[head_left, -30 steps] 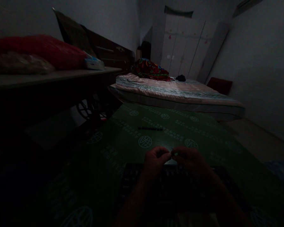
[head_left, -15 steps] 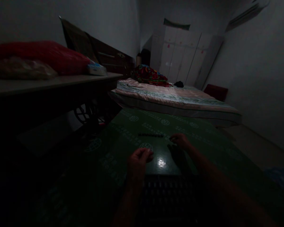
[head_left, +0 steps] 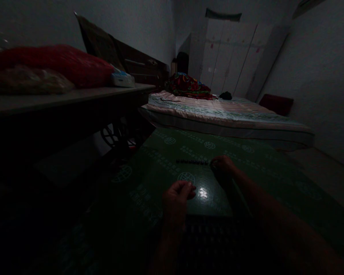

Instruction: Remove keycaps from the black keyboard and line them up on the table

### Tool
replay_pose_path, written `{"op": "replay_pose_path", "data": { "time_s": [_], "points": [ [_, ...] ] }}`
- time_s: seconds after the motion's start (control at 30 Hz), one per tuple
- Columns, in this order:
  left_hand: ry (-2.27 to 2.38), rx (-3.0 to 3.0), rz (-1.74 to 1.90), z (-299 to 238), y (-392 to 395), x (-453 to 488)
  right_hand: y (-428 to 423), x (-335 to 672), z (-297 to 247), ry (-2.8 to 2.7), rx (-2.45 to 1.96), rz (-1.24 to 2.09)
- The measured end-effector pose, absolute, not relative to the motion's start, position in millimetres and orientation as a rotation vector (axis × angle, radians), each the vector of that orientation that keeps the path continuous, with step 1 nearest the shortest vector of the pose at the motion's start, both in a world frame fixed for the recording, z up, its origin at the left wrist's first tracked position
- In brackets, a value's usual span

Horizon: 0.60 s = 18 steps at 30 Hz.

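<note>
Several small dark pieces that look like keycaps lie in a straight row on the green tabletop. At the right end of this row, my right hand is closed in a pinch, its fingertips low at the surface on a small dark keycap. My left hand hovers nearer to me, thumb pressed against curled fingers; whatever it may hold is hidden. A black keyboard sits below the hands at the near side, its details mostly lost in the dark.
On the left, a higher table carries a red plastic bag, a clear bag and a tissue pack. A bed with a patterned blanket stands beyond the green table. A white wardrobe is at the back.
My right hand has come down to the right end of the keycap row. My left hand keeps its pinched pose. The whole view has shifted slightly.
</note>
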<state>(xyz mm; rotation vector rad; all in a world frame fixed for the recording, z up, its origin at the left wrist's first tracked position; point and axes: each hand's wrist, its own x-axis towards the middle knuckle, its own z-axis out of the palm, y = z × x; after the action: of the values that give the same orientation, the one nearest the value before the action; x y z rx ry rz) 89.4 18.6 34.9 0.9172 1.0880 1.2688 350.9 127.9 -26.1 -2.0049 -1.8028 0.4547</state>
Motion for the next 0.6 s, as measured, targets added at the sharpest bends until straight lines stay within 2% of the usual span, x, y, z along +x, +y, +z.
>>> {"op": "replay_pose_path", "data": {
  "time_s": [0.6],
  "points": [
    [1.094,0.942,1.234,38.0,16.5,91.1,131.6,346.5,-28.4,-1.858,-2.01,0.427]
  ]
}}
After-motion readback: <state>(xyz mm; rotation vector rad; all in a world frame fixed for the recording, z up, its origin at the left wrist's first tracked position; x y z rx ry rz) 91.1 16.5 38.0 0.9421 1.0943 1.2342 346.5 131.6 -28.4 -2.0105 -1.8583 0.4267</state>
